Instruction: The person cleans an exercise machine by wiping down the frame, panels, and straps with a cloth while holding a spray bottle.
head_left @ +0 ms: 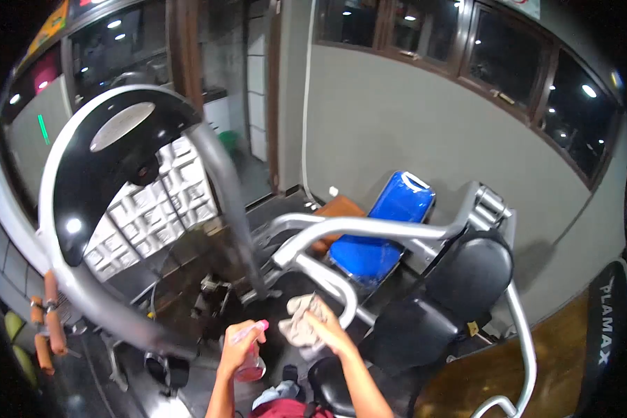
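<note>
My left hand (238,346) is wrapped round a spray bottle (252,367) with a pink nozzle and pinkish liquid inside. A crumpled beige cloth (304,322) is gripped in my right hand (327,329), and part of it hangs out past the fingers. Both hands are in front of my body at the bottom of the head view, side by side and apart. Just beyond the cloth curves a silver tube frame (338,285) of a gym machine. To the right of my right hand are its black padded seat and backrest (411,333).
A tall weight-stack tower (136,129) of the machine rises at the left. Behind the frame stands a blue padded chair (383,226) by the grey wall (411,125). Orange foam rollers (51,313) stick out at far left. A PLAMAX board (604,320) is at right.
</note>
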Motion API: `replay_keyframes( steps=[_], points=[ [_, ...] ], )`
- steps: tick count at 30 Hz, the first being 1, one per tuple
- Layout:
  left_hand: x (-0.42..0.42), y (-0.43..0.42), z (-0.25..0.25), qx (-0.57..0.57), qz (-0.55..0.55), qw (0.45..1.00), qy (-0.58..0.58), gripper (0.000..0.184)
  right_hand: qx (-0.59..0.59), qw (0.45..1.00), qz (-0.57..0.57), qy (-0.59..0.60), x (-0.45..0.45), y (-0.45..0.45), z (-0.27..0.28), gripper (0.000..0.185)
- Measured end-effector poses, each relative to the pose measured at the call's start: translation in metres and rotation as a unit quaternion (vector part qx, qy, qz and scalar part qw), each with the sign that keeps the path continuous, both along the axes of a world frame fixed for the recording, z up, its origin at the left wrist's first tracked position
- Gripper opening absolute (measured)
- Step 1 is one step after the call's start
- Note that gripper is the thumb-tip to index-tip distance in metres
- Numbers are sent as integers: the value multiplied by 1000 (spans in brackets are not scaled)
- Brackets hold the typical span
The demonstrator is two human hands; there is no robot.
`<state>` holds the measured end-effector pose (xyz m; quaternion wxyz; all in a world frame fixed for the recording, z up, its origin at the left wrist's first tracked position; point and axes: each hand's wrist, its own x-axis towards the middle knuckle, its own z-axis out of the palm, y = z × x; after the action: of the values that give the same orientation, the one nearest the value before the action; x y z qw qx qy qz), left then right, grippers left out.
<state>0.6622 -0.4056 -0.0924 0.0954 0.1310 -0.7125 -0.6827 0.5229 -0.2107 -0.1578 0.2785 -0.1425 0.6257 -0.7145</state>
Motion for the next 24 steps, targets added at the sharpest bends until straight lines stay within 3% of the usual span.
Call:
replay_keyframes(
  steps=[2,6,9,11,13,14,17,20,22,24],
  points=[
    [29,13,1,2,33,999,-18,35,49,987,-46,148,-17,-11,-59,70],
    [92,33,0,-24,100,994,-34,41,210,953,-33,218,4,-12,14,64],
    [139,41,-4,-38,142,988,-40,40,238,937,-22,255,13,-17,25,59],
    [167,42,-12,-35,180,982,-54,39,175,957,-3,233,22,-20,20,57],
    [185,40,-28,-12,241,969,-50,37,73,985,8,158,25,-33,-24,61],
    [191,37,-35,-8,250,967,-48,37,151,968,-5,199,32,-34,-25,65],
    [211,22,-71,-126,283,948,-73,32,-53,997,27,-55,71,-39,-19,52],
    [214,8,-103,-197,300,929,-91,28,-55,989,67,-121,101,-46,-30,39],
    [210,-4,-128,-191,306,928,-93,26,-126,940,99,-301,116,-54,-56,45],
    [207,-11,-135,-144,294,938,-109,26,-145,913,149,-350,129,-64,-88,60]
  ],
)
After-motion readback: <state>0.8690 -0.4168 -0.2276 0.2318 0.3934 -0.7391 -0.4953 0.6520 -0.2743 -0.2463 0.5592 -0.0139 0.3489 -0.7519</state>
